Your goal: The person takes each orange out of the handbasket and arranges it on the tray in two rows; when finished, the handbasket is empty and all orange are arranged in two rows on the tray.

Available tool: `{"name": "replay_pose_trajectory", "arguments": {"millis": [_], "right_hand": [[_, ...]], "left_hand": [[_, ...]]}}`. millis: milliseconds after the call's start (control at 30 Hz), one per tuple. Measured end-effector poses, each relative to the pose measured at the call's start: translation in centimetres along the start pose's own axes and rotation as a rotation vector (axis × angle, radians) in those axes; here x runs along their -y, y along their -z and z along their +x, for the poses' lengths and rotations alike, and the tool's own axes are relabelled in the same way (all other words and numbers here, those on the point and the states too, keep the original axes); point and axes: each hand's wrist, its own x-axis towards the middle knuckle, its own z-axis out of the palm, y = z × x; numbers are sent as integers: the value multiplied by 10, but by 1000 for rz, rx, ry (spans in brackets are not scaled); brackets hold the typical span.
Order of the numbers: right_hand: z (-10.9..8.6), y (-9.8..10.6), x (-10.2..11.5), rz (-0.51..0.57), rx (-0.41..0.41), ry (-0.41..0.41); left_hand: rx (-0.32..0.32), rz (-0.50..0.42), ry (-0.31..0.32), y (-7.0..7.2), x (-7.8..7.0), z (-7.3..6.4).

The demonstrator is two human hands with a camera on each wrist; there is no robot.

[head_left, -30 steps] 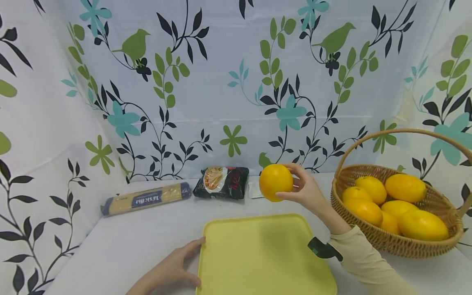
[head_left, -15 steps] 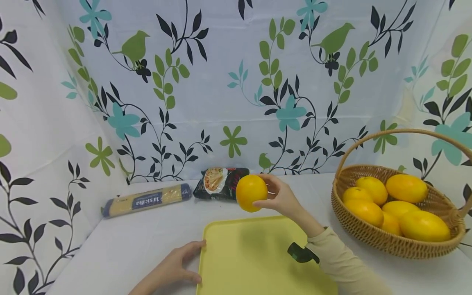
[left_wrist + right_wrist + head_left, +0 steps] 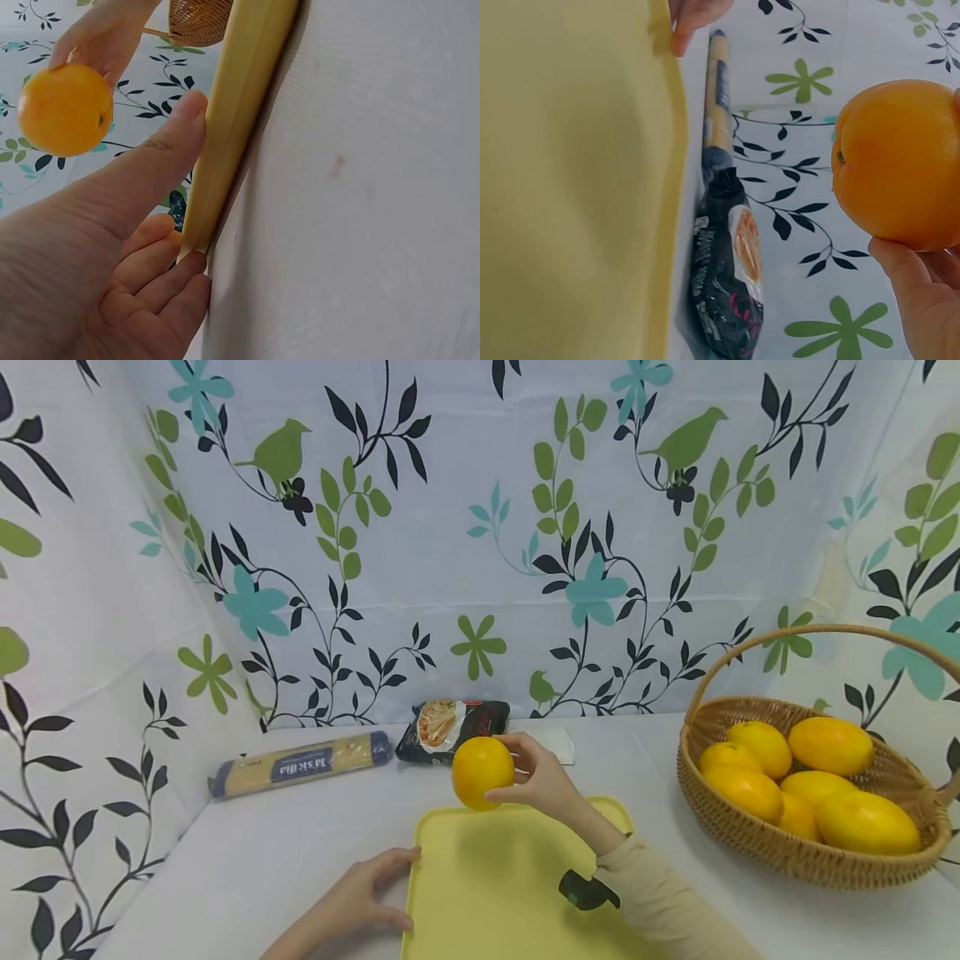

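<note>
My right hand [image 3: 546,783] grips a round orange [image 3: 478,775] between thumb and fingers. The fruit is held up over the far edge of a yellow tray [image 3: 480,893], whose near part runs out of the head view. In the right wrist view the small stem spot of the orange [image 3: 900,165] faces the tray side. At the tray's left rim my left hand [image 3: 358,900] rests with thumb and fingers spread, their tips against the edge. The left wrist view shows that thumb lying along the outer side wall of the tray [image 3: 232,112].
A wicker basket [image 3: 795,868] with a tall handle stands right of the tray, holding several yellow-orange fruits [image 3: 866,822]. Behind the tray lie a long spaghetti packet [image 3: 300,766], a black food bag [image 3: 474,720] and a small white packet [image 3: 558,745]. A patterned cloth hangs behind.
My right hand has carried the orange leftward and a little lower, from near the small white packet to in front of the black bag. The left hand stays at the tray's edge.
</note>
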Motion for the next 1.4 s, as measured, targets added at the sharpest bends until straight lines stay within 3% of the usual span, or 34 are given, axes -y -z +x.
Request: {"name": "replay_pose_trajectory", "arguments": {"millis": [100,333,567,933,1267,1400], "right_hand": [[-1,-5,1,1,5,15],[13,-10,-27,14,19,60],[18,-19,-35,-30,27,-5],[14,-37,-23,-87,37,-33],[21,-47,-67,-75,44,-30],[23,-52,-72,-81,38,-26]], "left_hand": [[-1,2,-13,0,0,1],[-2,-34,0,3,0,2],[-17,-62,-55,1,3,2],[-7,-105,50,-1,2,1],[1,-144,78,-2,2,2],[5,-148,79,-2,2,2]]}}
